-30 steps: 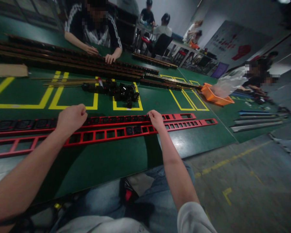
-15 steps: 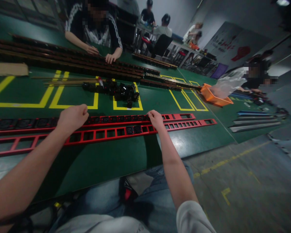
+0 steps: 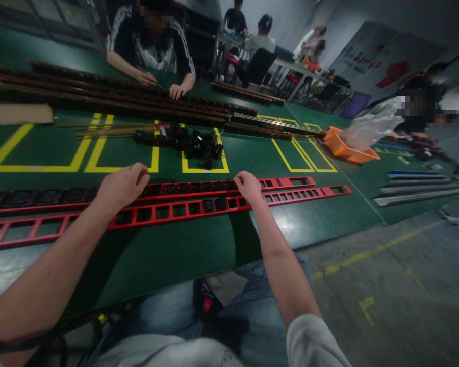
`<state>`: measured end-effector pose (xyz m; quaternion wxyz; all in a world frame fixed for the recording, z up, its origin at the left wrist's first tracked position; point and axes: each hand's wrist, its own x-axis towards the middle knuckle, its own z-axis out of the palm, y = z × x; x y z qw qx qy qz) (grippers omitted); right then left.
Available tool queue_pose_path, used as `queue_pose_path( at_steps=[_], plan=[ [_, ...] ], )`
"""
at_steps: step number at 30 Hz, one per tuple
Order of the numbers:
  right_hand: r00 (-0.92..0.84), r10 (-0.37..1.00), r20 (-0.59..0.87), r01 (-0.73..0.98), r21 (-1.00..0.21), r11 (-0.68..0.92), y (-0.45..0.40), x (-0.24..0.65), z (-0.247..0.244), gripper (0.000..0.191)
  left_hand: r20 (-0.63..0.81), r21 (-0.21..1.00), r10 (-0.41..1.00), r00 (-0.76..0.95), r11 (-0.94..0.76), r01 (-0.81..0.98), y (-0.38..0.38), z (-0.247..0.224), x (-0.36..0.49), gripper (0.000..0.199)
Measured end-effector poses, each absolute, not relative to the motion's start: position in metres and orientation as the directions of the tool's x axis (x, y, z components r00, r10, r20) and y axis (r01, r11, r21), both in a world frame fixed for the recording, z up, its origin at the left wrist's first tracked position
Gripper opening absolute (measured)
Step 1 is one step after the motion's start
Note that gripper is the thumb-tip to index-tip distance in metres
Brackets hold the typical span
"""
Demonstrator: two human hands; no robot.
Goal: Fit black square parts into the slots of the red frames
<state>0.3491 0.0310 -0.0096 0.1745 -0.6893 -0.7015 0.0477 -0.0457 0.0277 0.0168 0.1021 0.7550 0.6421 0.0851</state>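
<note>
Two long red frames with rows of rectangular openings lie side by side on the green table. The far red frame (image 3: 270, 184) carries a row of black socket modules (image 3: 183, 187). In the near red frame (image 3: 141, 215), two black sockets (image 3: 215, 205) sit side by side among open slots. My left hand (image 3: 124, 188) is over the far frame with fingers curled; whatever they hold is hidden. Further right, my right hand (image 3: 248, 186) pinches at the far frame's row, just past the last modules visible. Its fingertips hide what lies between them.
A heap of black parts (image 3: 193, 145) lies beyond the frames, beside thin brass-coloured strips (image 3: 117, 130). Long dark rails (image 3: 137, 99) stretch across the table before a co-worker (image 3: 151, 51). An orange bin (image 3: 346, 148) with plastic bags and several grey strips (image 3: 416, 191) are at right.
The view has shifted slightly, so the table things appear a little further right. My left hand's curled fingers have loosened a bit. My right hand stays at the far frame.
</note>
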Motion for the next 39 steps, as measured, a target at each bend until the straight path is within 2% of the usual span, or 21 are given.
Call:
queue_pose_path(
  at_steps=[4,6,9,16,22,27,33,37,39],
  plan=[
    [0.003,0.982,0.188,0.961,-0.272,0.049,0.029,0.345,-0.009,0.018,-0.059,0.192,0.909,0.413,-0.396,0.898,0.029,0.009,-0.044,0.059],
    [-0.023,0.983,0.183,0.965,-0.253,0.07,0.028,0.345,-0.008,0.021,-0.083,0.156,0.875,0.476,-0.46,0.874,0.03,0.005,-0.042,0.064],
    [-0.047,0.985,0.166,0.956,-0.279,0.093,0.029,0.349,-0.007,0.023,-0.103,0.118,0.862,0.497,-0.486,0.866,0.032,0.004,-0.039,0.069],
    [-0.133,0.986,0.099,0.904,-0.396,0.162,0.038,0.364,-0.004,0.021,-0.231,0.095,0.827,0.513,-0.506,0.858,0.038,0.019,-0.043,0.064],
    [-0.157,0.987,0.031,0.939,-0.304,0.158,0.044,0.364,0.001,0.028,-0.275,0.058,0.771,0.574,-0.583,0.81,0.042,0.026,-0.044,0.054],
    [-0.218,0.976,0.002,0.915,-0.348,0.205,0.049,0.368,0.004,0.026,-0.23,0.023,0.754,0.616,-0.629,0.777,0.04,0.027,-0.046,0.051],
    [-0.16,0.986,0.039,0.898,-0.409,0.162,0.046,0.365,0.01,0.027,-0.186,0.05,0.748,0.637,-0.64,0.766,0.045,0.024,-0.052,0.054],
    [-0.228,0.974,0.009,0.913,-0.347,0.217,0.042,0.37,0.022,0.029,-0.181,0.066,0.744,0.643,-0.643,0.763,0.044,0.03,-0.051,0.054],
    [-0.294,0.956,-0.025,0.916,-0.294,0.274,0.039,0.375,0.028,0.037,-0.187,0.061,0.747,0.637,-0.639,0.767,0.042,0.034,-0.05,0.054]
  ],
)
